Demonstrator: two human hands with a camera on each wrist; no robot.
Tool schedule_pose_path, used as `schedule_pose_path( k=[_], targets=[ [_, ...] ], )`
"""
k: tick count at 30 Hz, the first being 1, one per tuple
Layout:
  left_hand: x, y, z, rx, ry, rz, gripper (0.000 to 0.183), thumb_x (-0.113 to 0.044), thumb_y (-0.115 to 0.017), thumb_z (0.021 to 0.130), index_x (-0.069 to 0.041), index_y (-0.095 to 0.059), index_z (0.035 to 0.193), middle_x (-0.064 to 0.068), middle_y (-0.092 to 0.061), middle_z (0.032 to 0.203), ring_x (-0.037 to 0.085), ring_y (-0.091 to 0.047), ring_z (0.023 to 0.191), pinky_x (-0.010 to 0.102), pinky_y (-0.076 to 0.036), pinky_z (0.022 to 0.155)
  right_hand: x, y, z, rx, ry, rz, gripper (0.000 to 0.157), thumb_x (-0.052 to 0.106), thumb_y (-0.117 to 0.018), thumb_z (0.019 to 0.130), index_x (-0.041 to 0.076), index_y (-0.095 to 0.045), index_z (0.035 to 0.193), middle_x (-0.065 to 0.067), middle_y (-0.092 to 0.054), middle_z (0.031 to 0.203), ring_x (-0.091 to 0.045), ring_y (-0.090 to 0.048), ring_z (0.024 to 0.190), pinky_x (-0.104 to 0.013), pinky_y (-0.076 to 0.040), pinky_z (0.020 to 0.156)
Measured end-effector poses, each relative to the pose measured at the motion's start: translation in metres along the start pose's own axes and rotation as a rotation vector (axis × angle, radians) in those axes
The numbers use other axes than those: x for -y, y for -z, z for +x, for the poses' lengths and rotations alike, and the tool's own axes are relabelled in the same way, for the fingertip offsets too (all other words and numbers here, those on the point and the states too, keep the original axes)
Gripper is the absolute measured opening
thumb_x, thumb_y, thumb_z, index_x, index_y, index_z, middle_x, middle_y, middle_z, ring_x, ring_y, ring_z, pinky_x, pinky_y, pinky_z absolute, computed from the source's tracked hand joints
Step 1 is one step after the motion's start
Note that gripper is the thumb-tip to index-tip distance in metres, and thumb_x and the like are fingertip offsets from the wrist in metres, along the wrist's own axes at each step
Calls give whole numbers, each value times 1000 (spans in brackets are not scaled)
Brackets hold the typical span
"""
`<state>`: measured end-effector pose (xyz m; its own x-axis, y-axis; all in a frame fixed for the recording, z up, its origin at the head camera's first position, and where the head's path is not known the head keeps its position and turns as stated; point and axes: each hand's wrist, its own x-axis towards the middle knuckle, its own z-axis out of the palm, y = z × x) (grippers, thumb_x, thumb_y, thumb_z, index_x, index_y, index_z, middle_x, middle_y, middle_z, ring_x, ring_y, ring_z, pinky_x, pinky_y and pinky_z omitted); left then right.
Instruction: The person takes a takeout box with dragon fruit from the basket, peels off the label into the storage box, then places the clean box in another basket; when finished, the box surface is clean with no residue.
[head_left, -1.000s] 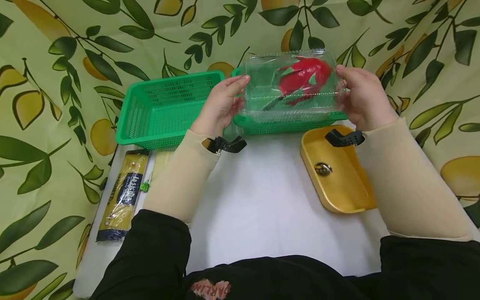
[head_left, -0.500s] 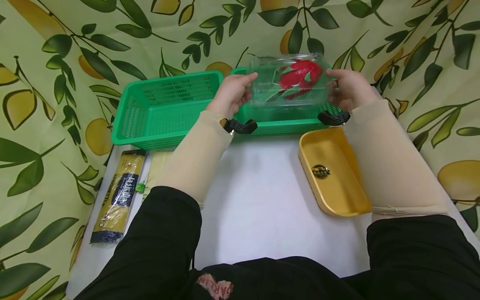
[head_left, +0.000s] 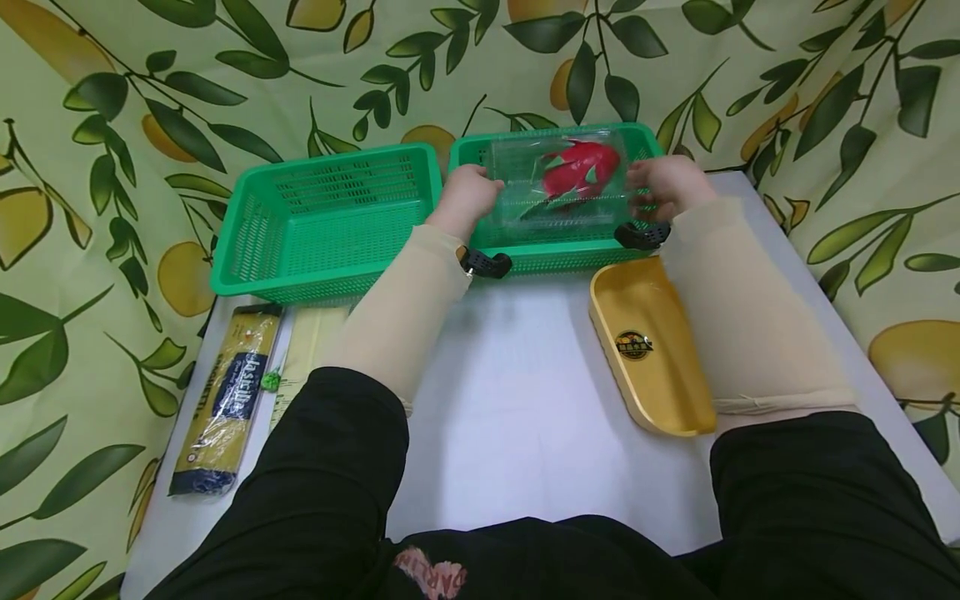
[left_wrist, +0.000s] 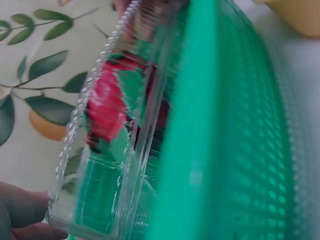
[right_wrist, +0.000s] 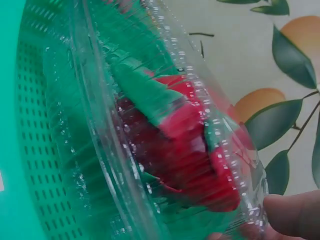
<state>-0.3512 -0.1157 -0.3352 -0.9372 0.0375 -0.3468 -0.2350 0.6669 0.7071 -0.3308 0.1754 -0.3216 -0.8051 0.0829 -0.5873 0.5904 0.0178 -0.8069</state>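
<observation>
A clear plastic clamshell box (head_left: 517, 183) with a red dragon fruit (head_left: 583, 168) inside is within the right-hand green basket (head_left: 558, 252) in the head view. My left hand (head_left: 467, 198) pinches the box's left end, and my right hand (head_left: 670, 185) holds its right end. Close up in the left wrist view, thumb and fingers (left_wrist: 25, 212) grip a corner of the box (left_wrist: 107, 200) beside the basket's rim (left_wrist: 192, 150). The right wrist view has the thumb (right_wrist: 292, 212) against the box's ridged edge. Whether the box touches the basket floor I cannot tell.
Another green basket (head_left: 341, 242) stands to the left. A yellow tray (head_left: 660, 358) sits at front right, partly under my right forearm. A spaghetti packet (head_left: 228, 400), a small green tie (head_left: 271, 381) and a pale yellow packet (head_left: 311, 346) lie at left. Patterned cloth (head_left: 420, 75) hangs behind.
Both hands have lowered the box with the dragon fruit from above the right basket down into it, shifting slightly left. Both still hold its ends.
</observation>
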Motion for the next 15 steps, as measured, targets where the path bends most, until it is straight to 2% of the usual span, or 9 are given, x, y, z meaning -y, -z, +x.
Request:
schedule_pose_path(
  k=[2,3,6,8,11,12,13,15],
  targets=[
    [-1,-3,0,-1,-24,134,60,-34,-50,118,-11,-36,173,1,-37,180,17,-38,163,30,-39,128,-3,0,3,0,5,-50,54,20,-55,116,21,-42,168,5,-49,120,-17,-47,107,-23,-56,80],
    [-1,-5,0,3,-34,168,60,-33,-48,119,-10,-35,173,3,-36,180,20,-35,165,34,-36,132,-4,-1,4,2,6,-66,56,20,-54,116,21,-40,171,6,-49,121,-18,-47,108,-23,-56,82],
    [0,-10,-2,6,-50,226,58,-30,-46,119,-7,-36,172,5,-36,180,23,-35,165,37,-36,133,-8,-2,8,18,9,-120,59,18,-49,117,20,-34,174,7,-49,125,-18,-48,110,-24,-56,87],
    [1,-13,-2,-1,-50,248,57,-29,-45,120,-7,-37,172,5,-37,179,22,-39,163,36,-39,131,-10,-2,10,27,8,-146,60,18,-47,117,20,-31,175,8,-49,138,-17,-48,111,-24,-56,90],
    [1,-17,-2,-12,-51,269,54,-27,-43,119,-7,-42,169,6,-43,176,23,-54,146,33,-48,117,-13,-2,13,30,6,-173,61,17,-45,117,20,-29,176,6,-41,162,-17,-50,114,-25,-57,95],
    [1,-18,-2,-12,-54,280,53,-26,-42,119,-6,-44,168,7,-46,174,24,-57,136,32,-51,109,-14,-3,14,26,8,-187,61,18,-45,117,20,-29,176,4,-37,168,-17,-50,114,-25,-57,97],
    [3,-20,5,-13,-52,301,49,-23,-43,117,-6,-51,163,8,-53,167,24,-61,122,32,-53,98,-14,-3,15,23,10,-202,61,18,-44,117,20,-29,176,3,-33,173,-17,-51,114,-26,-57,99],
    [3,-22,7,-13,-62,332,44,-20,-41,116,-5,-60,153,10,-62,154,23,-58,101,31,-49,82,-16,-3,17,17,16,-229,61,19,-44,117,19,-29,176,0,-28,177,-17,-51,115,-27,-56,103]
  ],
)
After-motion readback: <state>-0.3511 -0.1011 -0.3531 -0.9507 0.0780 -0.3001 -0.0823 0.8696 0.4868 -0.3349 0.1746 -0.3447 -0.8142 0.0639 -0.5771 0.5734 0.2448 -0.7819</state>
